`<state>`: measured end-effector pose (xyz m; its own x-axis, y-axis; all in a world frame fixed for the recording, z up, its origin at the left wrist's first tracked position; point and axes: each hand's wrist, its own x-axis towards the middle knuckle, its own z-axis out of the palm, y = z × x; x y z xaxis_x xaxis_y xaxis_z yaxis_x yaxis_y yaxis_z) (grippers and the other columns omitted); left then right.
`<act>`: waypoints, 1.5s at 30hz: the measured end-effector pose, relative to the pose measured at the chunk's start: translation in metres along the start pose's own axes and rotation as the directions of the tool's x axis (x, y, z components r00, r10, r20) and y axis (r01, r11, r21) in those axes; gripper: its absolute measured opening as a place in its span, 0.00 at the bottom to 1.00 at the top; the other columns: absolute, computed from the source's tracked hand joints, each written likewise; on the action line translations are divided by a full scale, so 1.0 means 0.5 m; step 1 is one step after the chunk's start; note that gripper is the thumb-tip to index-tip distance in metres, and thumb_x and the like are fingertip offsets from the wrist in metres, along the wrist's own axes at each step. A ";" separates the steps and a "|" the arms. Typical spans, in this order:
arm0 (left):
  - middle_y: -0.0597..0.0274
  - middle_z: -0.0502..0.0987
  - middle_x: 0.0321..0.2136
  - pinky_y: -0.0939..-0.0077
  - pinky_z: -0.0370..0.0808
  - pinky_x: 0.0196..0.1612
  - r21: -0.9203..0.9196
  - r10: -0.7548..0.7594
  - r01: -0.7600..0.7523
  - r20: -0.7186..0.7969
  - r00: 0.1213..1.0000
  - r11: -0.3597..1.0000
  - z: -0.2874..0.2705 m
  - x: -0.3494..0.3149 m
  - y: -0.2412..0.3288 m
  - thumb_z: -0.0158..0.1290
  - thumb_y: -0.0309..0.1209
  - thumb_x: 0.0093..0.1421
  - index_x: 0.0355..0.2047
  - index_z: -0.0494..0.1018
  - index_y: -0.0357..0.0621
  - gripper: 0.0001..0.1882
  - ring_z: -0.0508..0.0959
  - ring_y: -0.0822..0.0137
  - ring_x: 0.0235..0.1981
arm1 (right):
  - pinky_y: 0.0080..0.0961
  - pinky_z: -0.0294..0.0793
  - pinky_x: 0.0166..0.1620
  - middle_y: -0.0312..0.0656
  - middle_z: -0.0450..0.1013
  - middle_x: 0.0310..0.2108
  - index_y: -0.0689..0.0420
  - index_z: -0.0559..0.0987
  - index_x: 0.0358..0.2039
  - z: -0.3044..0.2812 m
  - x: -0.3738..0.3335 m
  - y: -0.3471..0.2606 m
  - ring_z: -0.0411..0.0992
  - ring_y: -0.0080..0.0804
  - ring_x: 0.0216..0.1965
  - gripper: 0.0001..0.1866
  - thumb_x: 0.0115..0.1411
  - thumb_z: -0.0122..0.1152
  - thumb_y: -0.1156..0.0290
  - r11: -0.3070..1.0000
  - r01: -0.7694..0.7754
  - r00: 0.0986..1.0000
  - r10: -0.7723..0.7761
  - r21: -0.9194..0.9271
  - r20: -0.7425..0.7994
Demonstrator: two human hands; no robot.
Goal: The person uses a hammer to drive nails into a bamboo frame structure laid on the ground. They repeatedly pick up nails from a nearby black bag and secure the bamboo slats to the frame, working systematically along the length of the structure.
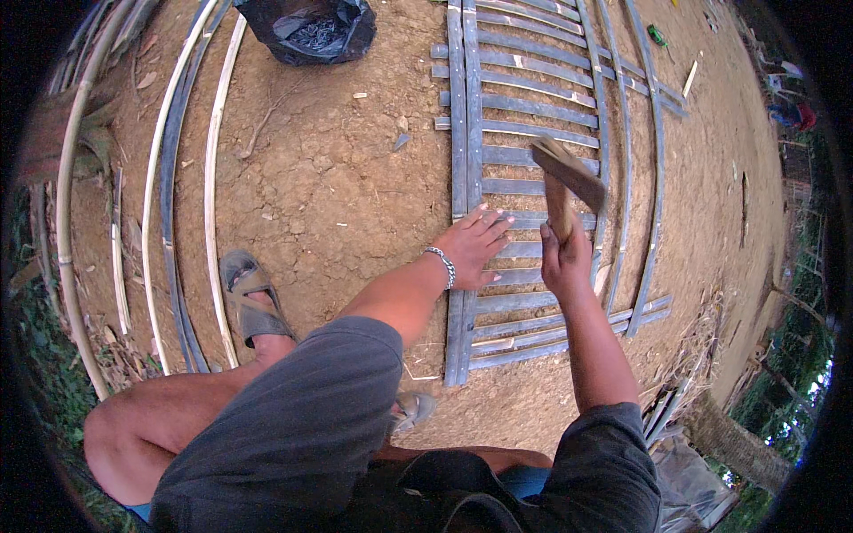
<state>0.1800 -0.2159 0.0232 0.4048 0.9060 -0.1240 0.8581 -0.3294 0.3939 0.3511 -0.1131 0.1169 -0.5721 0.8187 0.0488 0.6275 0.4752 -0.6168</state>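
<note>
My left hand (pixel 471 249) lies flat on the left rail of a bamboo slat panel (pixel 458 178), its fingers spread over the ends of the slats. A chain bracelet is round that wrist. Raised above the panel, my right hand (pixel 567 258) is closed round the wooden handle of a hammer (pixel 573 176). The hammer's head is dark and slightly blurred, apart from the slats below it. Many grey-blue slats cross the panel between its long rails. Whether a nail sits under my left fingers I cannot tell.
A black plastic bag (pixel 306 31) with small grey nails stands on the bare earth at the far left. Long bamboo strips (pixel 213 160) and a pole (pixel 67 195) lie left of my sandalled foot (pixel 253 298). A green object (pixel 657 35) lies far right; a trunk (pixel 737 440) is near right.
</note>
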 end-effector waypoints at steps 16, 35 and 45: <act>0.52 0.60 0.70 0.48 0.46 0.75 -0.140 -0.036 0.013 -0.167 0.985 0.990 -0.003 -0.005 0.006 0.53 0.50 0.64 0.65 0.67 0.46 0.34 0.55 0.53 0.73 | 0.46 0.75 0.52 0.65 0.76 0.48 0.61 0.68 0.63 -0.157 -0.356 0.132 0.75 0.64 0.50 0.26 0.67 0.59 0.68 0.839 -0.526 0.845 0.534 -0.143 0.025; 0.59 0.83 0.39 0.68 0.78 0.42 -0.944 -0.787 0.255 0.317 0.529 -0.209 0.072 0.061 -0.215 0.62 0.29 0.63 0.48 0.77 0.37 0.15 0.81 0.65 0.38 | 0.23 0.69 0.22 0.34 0.67 0.22 0.57 0.68 0.51 0.006 -0.816 -0.080 0.66 0.22 0.19 0.11 0.71 0.54 0.72 0.184 -0.767 0.260 0.965 0.615 0.035; 0.62 0.80 0.44 0.64 0.75 0.48 -0.920 -0.741 0.219 0.392 0.545 -0.326 0.023 0.057 -0.172 0.60 0.29 0.64 0.53 0.73 0.41 0.19 0.78 0.65 0.43 | 0.22 0.70 0.22 0.34 0.68 0.24 0.56 0.66 0.58 0.045 -0.888 -0.112 0.67 0.22 0.20 0.18 0.70 0.56 0.72 0.122 -0.711 0.253 0.963 0.693 0.090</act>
<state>0.1212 -0.1650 -0.0247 -0.2914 0.6338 -0.7166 -0.4815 0.5501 0.6823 0.5580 -0.5107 0.1119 0.4123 0.6358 -0.6525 0.1173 -0.7473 -0.6541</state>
